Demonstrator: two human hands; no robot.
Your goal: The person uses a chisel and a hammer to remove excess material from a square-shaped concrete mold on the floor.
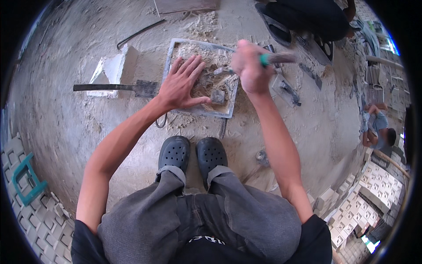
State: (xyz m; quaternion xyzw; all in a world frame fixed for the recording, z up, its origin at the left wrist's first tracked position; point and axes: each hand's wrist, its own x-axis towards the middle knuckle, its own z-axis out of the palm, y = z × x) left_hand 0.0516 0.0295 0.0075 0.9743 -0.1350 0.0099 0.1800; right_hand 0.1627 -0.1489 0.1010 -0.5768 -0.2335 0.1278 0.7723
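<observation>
My left hand (183, 83) rests palm down with fingers spread, over the left part of a shallow square frame (200, 114). Pale, sandy material (202, 49) fills much of that frame. Just right of my left thumb is a small grey block (218, 96). My right hand (251, 68) is closed around a tool with a green and brown handle (277, 58), above the frame's right edge. Motion smears the tool, so its exact kind is unclear. A pale metal-looking piece (222, 71) shows left of my right fist; whether it belongs to the tool, I cannot tell.
A flat blade with a long dark handle (103, 87) lies across a white block (125, 61) on the left. Beyond it is a bent metal rod (140, 33). Small tools (288, 91) lie at right. Another person (307, 20) is at the far right.
</observation>
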